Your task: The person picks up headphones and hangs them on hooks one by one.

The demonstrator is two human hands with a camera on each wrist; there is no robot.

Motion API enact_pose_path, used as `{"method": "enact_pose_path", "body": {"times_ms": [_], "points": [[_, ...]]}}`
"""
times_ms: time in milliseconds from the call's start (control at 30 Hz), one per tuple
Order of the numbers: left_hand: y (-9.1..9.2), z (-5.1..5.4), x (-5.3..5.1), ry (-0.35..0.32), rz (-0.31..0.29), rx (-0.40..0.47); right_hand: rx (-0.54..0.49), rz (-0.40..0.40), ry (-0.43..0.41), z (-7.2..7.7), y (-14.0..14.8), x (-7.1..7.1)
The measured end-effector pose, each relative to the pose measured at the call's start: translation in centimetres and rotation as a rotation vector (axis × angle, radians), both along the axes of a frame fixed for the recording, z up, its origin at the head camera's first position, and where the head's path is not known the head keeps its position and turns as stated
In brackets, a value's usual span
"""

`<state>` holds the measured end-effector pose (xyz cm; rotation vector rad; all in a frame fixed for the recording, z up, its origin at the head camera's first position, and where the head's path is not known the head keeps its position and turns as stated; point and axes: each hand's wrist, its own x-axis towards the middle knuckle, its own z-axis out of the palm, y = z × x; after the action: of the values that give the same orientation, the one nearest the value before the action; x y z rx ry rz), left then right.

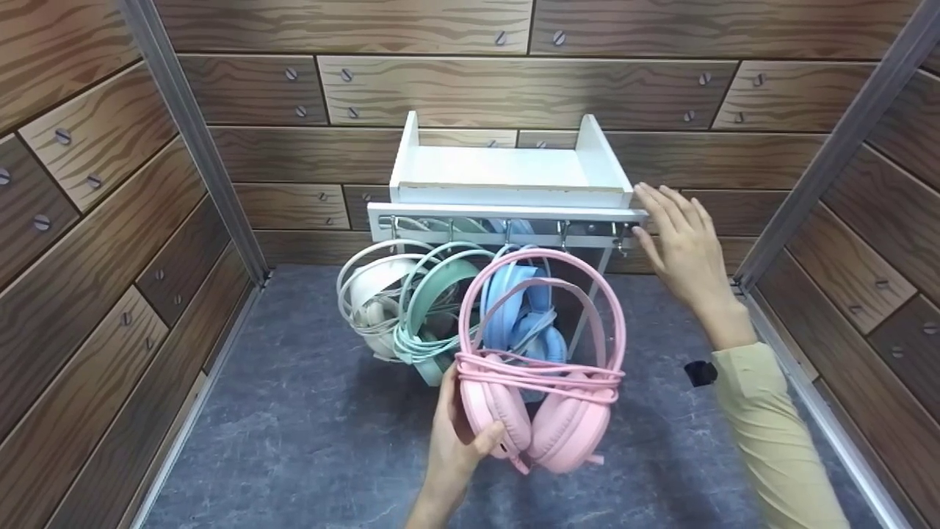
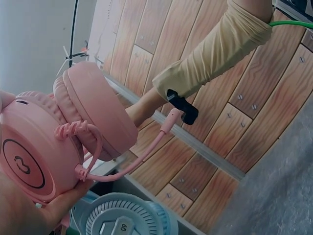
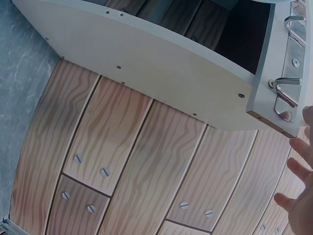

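Pink headphones point(image 1: 573, 430), their cord wound around the lower band, are held up in front of the rack. My left hand point(image 1: 457, 450) grips them by the left ear cup, thumb on the near side. In the left wrist view, the pink ear cup point(image 2: 98, 110) has a short cord end hanging out. My right hand point(image 1: 689, 257), fingers extended, touches the right end of the white rack point(image 1: 507, 211). White headphones point(image 1: 378, 283), green headphones point(image 1: 440, 290) and blue headphones point(image 1: 505, 305) hang behind from the rack's hooks, partly overlapped.
The rack's upper shelf point(image 1: 499, 167) has raised side panels. A metal hook point(image 3: 286, 90) shows near the rail's end in the right wrist view. Wood-patterned walls point(image 1: 529, 88) surround the dark grey floor point(image 1: 294, 441).
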<state>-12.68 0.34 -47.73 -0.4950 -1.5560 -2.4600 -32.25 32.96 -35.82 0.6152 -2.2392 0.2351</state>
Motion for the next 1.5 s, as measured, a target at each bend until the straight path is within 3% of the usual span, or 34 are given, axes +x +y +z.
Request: {"method": "enact_pose_path", "body": {"times_ms": [400, 700, 967, 1267, 1500], "points": [[0.8, 0.4, -0.4, -0.042, 0.020, -0.029, 0.013, 0.001, 0.009, -0.9, 0.7, 0.1], [1.7, 0.6, -0.7, -0.026, 0.020, -0.014, 0.004, 0.008, 0.008, -1.0, 0.8, 0.2], [2.2, 0.8, -0.7, -0.049, 0.021, -0.017, 0.016, 0.010, 0.006, -0.8, 0.8, 0.3], [3.1, 0.6, -0.8, -0.042, 0.019, 0.004, 0.030, 0.024, 0.022, -0.9, 0.8, 0.3], [4.0, 0.5, -0.9, 0.010, 0.032, 0.014, 0.038, 0.015, 0.004, -0.9, 1.0, 0.3]]}}
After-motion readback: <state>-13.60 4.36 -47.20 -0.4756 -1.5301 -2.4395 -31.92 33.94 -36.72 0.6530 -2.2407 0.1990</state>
